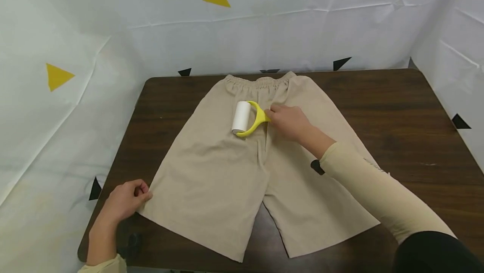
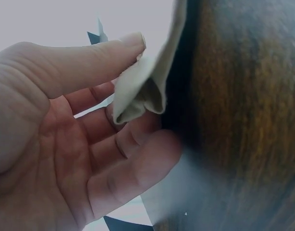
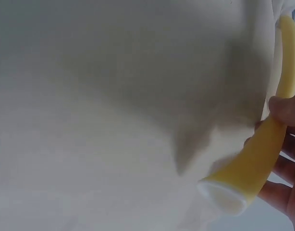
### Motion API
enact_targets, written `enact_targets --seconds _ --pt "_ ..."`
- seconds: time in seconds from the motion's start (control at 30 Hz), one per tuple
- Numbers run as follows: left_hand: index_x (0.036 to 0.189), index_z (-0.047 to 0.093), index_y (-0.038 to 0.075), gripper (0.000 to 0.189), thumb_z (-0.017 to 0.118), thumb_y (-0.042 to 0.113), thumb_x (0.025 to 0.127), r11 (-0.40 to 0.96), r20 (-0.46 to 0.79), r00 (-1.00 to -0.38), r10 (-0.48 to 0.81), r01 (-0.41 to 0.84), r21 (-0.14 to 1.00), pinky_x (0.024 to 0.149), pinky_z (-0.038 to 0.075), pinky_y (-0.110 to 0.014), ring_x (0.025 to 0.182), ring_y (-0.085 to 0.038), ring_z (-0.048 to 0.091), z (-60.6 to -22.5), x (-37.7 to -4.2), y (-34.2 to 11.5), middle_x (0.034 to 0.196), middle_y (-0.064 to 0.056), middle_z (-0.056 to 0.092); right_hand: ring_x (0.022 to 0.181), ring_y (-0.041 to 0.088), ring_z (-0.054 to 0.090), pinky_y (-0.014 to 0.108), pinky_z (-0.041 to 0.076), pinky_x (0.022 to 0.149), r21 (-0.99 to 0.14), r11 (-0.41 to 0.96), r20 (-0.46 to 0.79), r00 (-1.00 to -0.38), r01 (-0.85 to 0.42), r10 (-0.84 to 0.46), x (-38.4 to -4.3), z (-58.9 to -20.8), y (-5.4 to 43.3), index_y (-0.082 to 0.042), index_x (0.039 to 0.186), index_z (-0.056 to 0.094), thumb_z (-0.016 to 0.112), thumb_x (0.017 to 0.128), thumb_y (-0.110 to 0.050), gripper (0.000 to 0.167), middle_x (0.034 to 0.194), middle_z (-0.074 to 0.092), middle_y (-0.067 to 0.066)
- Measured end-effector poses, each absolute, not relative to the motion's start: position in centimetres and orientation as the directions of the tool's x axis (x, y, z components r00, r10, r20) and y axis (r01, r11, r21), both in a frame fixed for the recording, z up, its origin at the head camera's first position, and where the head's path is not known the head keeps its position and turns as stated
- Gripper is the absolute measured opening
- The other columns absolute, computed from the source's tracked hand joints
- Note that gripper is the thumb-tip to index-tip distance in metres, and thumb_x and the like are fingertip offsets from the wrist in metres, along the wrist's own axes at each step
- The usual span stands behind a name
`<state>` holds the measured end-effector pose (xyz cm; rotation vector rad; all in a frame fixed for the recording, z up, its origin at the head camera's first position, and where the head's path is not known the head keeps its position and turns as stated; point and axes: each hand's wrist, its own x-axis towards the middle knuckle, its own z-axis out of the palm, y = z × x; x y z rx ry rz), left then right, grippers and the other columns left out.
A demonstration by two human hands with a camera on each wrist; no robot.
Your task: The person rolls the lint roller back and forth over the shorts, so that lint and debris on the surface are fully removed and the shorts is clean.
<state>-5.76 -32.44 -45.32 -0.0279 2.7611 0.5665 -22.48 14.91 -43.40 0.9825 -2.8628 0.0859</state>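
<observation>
Beige shorts [image 1: 211, 180] with an elastic waistband lie spread on a dark wooden table, waistband at the far side. My right hand [image 1: 289, 122] grips the yellow handle of a lint roller [image 1: 241, 116]; its white roll rests over the upper middle of the shorts, left of the hand. In the right wrist view, fingers and thumb wrap the yellow handle [image 3: 263, 154] above the pale cloth. At the near left corner of the shorts, my left hand [image 1: 126, 199] pinches the leg hem [image 2: 140, 91] between thumb and fingers, the folded edge showing in the left wrist view.
The dark table [image 1: 416, 138] has rounded corners and stretches out on both sides of the shorts. White sheeting [image 1: 272, 33] with yellow and black triangles surrounds it at the back and sides. My right sleeve [image 1: 374, 189] crosses over the right leg of the shorts.
</observation>
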Motion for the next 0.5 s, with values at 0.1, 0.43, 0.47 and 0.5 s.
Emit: enact_targets --seconds 0.1,0.43,0.47,0.5 --pt "0.088 0.062 0.009 0.019 0.072 0.024 0.089 0.921 -0.318 -0.947 0.044 -0.085 0.380 0.057 0.037 -0.034 0.063 -0.017 0.048 -45.3 -5.7 -32.4 0.073 -0.001 0.053 0.072 0.025 0.055 0.042 0.046 0.052 0.002 0.785 0.150 -0.776 -0.620 -0.613 -22.7 -43.5 13.5 -0.007 0.107 0.063 0.064 0.094 -0.015 0.015 0.087 0.056 0.008" --pt "0.088 0.062 0.008 0.020 0.072 0.025 0.088 0.920 -0.326 -0.944 0.045 -0.088 0.381 0.057 0.037 -0.034 0.063 -0.016 0.048 -45.3 -5.9 -32.5 0.073 -0.001 0.053 0.089 0.028 0.060 0.042 0.050 0.062 0.023 0.798 0.076 -0.794 -0.603 -0.602 -23.7 -43.7 9.1 -0.004 0.123 0.060 0.071 0.089 -0.025 0.042 0.109 0.060 0.010" --pt "0.088 0.062 0.009 0.019 0.072 0.025 0.088 0.920 -0.324 -0.945 0.044 -0.088 0.381 0.058 0.037 -0.034 0.063 -0.017 0.048 -45.4 -5.9 -32.5 0.073 -0.001 0.053 0.090 0.028 0.060 0.043 0.050 0.061 0.019 0.803 0.060 -0.801 -0.596 -0.596 -23.7 -43.7 8.5 -0.004 0.125 0.059 0.072 0.088 -0.024 0.043 0.111 0.060 0.010" --pt "0.088 0.062 0.009 0.019 0.072 0.025 0.088 0.920 -0.323 -0.945 0.045 -0.087 0.383 0.058 0.037 -0.034 0.063 -0.016 0.048 -45.4 -5.9 -32.5 0.073 -0.001 0.054 0.091 0.027 0.059 0.043 0.050 0.061 0.016 0.810 0.045 -0.808 -0.587 -0.587 -23.7 -43.7 8.0 -0.005 0.126 0.058 0.070 0.089 -0.021 0.042 0.112 0.059 0.009"
